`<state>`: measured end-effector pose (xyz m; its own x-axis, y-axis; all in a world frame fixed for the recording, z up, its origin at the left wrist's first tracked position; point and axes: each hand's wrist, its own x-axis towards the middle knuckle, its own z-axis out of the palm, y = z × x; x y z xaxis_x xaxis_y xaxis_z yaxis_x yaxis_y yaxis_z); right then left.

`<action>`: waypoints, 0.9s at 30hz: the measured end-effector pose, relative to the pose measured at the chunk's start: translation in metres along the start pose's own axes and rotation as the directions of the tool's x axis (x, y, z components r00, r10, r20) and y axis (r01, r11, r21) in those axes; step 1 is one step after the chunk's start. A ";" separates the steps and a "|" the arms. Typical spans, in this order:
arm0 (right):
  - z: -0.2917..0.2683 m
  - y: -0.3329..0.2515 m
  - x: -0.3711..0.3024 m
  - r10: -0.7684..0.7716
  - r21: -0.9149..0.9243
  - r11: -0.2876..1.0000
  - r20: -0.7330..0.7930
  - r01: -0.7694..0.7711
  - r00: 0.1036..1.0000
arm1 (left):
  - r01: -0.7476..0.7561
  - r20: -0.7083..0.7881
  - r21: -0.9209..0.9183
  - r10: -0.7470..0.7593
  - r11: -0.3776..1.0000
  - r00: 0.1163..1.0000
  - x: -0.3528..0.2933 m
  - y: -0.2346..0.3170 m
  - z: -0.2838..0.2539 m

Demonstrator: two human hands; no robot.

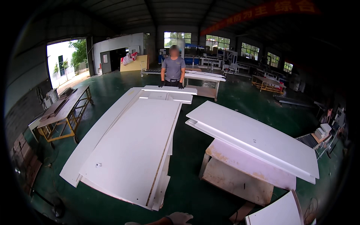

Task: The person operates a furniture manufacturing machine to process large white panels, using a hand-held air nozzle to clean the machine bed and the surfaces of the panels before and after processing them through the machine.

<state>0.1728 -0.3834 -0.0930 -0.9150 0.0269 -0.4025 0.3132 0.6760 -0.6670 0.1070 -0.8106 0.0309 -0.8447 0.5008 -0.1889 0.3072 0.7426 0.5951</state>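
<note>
At the bottom edge, my left hand [180,218] shows in a pale glove, reaching rightward from a bare forearm. Its fingers look stretched out, and nothing is visible in them; part of the hand is cut off by the edge. My right hand is not recognizable; only a small pale patch beside the forearm shows, which I cannot make out. Ahead of me lies a stack of large white panels [131,142], loosely overlapped, with a small pale piece [98,165] on top. At its far end, a person [173,69] in a grey shirt rests dark-gloved hands near narrower white boards [168,90].
To the right, more white panels [255,138] lie on a worn low table [236,180]. Another white panel [277,212] sits at the lower right. On the left stands a wheeled yellow-framed table [71,105] with brown boards. Machines [215,60] line the back; green floor [112,84] surrounds everything.
</note>
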 end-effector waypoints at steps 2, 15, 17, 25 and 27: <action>-0.001 0.006 0.003 -0.023 0.028 0.999 -0.028 0.024 0.999 | -0.003 0.003 -0.003 0.003 1.000 1.000 0.002 0.002 -0.002; 0.001 0.015 -0.003 -0.026 -0.015 1.000 -0.038 0.025 0.999 | -0.021 0.013 -0.007 0.022 1.000 1.000 -0.002 -0.001 0.013; -0.001 0.009 -0.008 0.017 -0.021 1.000 -0.011 -0.018 1.000 | -0.025 0.011 -0.012 0.025 1.000 1.000 -0.002 -0.001 0.014; 0.009 0.019 0.005 0.004 -0.059 0.998 0.036 -0.001 0.999 | 0.096 0.165 -0.094 -0.080 0.991 0.983 -0.017 0.022 -0.026; -0.001 0.043 0.007 0.007 -0.065 0.998 0.035 -0.005 0.999 | 0.070 0.114 -0.109 -0.057 0.992 0.992 -0.009 0.012 -0.015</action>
